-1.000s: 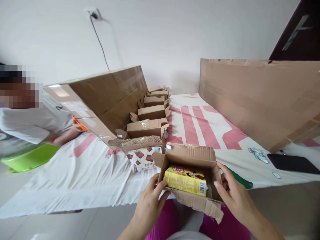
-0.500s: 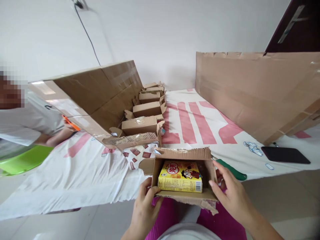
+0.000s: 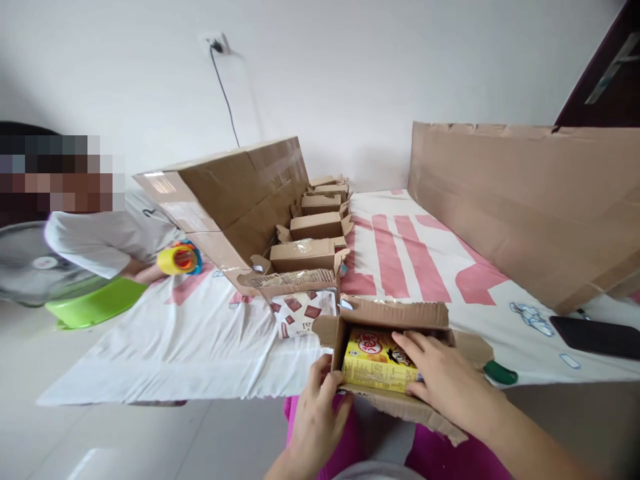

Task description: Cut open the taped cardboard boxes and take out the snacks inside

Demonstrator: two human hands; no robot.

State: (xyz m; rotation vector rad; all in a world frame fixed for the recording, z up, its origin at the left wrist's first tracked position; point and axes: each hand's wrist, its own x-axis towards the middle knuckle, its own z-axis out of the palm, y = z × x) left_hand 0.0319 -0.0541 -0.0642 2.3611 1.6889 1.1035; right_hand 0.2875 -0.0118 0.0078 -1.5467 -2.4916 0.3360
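An open cardboard box (image 3: 395,315) sits at the table's front edge, in front of my body, with its flaps spread. Inside it lies a yellow snack box (image 3: 377,375) with red characters and a cartoon figure. My left hand (image 3: 320,400) grips the cardboard box at its left front corner. Reaching into the box, my right hand (image 3: 440,370) has its fingers over the top of the snack box and its thumb against the front side; the snack box's right end is hidden beneath it. Part of a green object (image 3: 500,373) shows behind the right flap.
A row of small cardboard boxes (image 3: 303,257) runs towards the wall beside a tall cardboard panel (image 3: 250,193). Another panel (image 3: 515,207) stands at right, near a black phone (image 3: 595,337). At left, a person holds a yellow-and-blue round object (image 3: 177,260) near a green basin (image 3: 95,303).
My right hand has moved from the cardboard box's right side onto the snack box. The right flap now lies outward. The view has turned left, and the person's round object has come into view.
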